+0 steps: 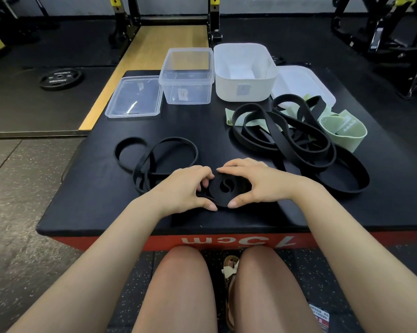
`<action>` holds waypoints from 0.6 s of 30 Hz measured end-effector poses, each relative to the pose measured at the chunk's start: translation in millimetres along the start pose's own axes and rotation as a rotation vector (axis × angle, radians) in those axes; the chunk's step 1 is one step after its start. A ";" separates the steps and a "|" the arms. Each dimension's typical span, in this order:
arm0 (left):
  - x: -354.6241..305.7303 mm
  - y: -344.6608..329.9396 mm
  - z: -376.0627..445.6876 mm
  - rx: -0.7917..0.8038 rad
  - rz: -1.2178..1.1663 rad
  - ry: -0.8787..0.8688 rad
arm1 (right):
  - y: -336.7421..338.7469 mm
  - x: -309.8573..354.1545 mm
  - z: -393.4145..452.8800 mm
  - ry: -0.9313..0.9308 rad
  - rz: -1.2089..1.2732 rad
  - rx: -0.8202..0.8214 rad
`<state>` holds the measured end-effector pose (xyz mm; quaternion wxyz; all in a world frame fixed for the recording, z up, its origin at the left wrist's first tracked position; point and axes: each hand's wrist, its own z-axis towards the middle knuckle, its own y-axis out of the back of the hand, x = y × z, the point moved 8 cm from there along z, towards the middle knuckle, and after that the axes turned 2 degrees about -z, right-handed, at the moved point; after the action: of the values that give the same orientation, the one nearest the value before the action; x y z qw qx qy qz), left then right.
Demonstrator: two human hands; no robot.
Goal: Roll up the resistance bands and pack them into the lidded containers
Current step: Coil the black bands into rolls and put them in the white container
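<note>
A black resistance band rolled into a flat coil lies near the front of the black padded box. My left hand and my right hand curl round it from either side, thumbs at the near edge. A loose thin black band lies to the left. A tangle of wider black bands lies to the right, over pale green fabric bands. At the back stand an open clear container and an open white container.
A clear lid lies left of the clear container; a white lid lies right of the white one. A weight plate rests on the gym floor at left. Rack frames stand behind. My knees are below the box's red front edge.
</note>
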<state>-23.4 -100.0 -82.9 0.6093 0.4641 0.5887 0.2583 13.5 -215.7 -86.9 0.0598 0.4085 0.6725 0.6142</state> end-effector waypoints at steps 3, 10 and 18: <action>-3.0 -2.1 -1.2 0.015 0.047 -0.029 | -3.1 4.9 -4.5 -0.022 -0.094 -0.050; -10.0 -1.3 -0.5 0.030 0.165 -0.045 | 2.3 10.2 -9.1 -0.121 -0.311 -0.172; 0.8 -0.8 -7.3 -0.079 -0.120 0.012 | 4.2 11.5 -3.5 -0.061 -0.274 -0.101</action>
<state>-30.4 -97.8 -83.1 0.6381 0.4021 0.6085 0.2470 5.9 -211.6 -77.6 0.1840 0.3280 0.6879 0.6208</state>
